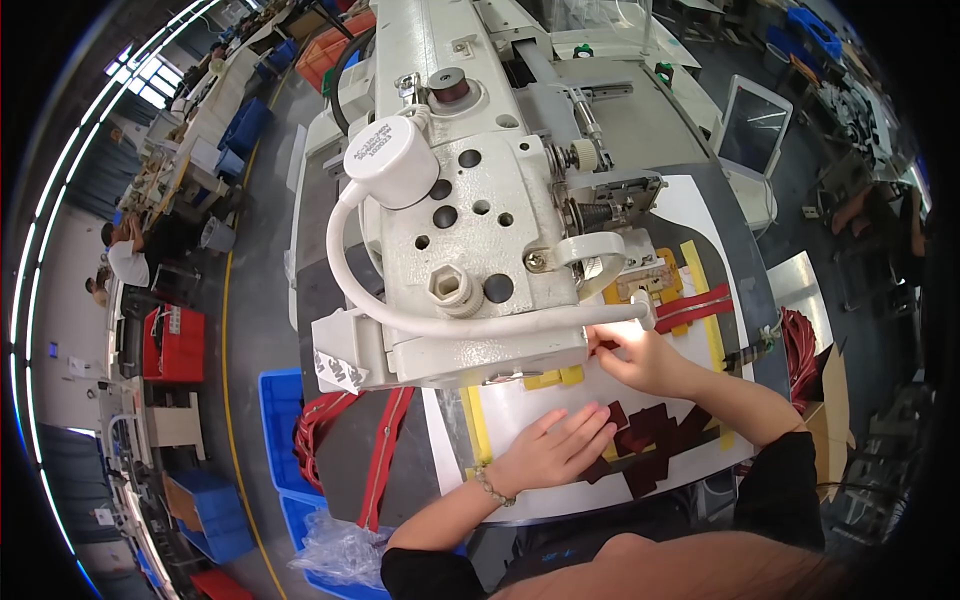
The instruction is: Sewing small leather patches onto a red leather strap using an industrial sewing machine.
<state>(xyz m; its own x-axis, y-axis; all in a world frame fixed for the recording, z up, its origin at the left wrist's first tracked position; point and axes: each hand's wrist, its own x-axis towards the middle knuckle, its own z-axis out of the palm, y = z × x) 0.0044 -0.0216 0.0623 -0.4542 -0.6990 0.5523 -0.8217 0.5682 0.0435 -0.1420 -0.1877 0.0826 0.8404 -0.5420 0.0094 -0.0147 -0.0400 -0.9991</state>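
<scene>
Far left there's a yellow floor line (228, 350) marking a walkway, with a red bin (173, 345) on its far side, so that's the big stretch of walking room. Next, a blue crate (283, 400) butts right up near the table's left edge, and a loose red zipper (383, 455) hangs over the near edge beside a clear plastic bag (340, 550).

Middle is the bulky white sewing machine (470, 260), its head overhanging a white sheet (535, 400) edged with yellow strips (476, 430). Left hand (560, 450) is palm down over the sheet, fingers stretched out side by side, tips right by the dark red patches (650, 435). Those are heaped toward the sheet's near edge, kinda between the forearms.

Right hand (645, 360) is tucked in by the machine's front corner, fingers curled, just under a white hose (520, 322). Tight spot! Fingertips are partly hidden, so can't tell what they're pinching, if anything. Just beyond it a red zipper strip (700, 305) runs out rightward across the yellow border.

Past the right forearm, a red bundle (797, 350) and a cardboard box (832, 410) crowd that side, so elbow room looks snug.
</scene>
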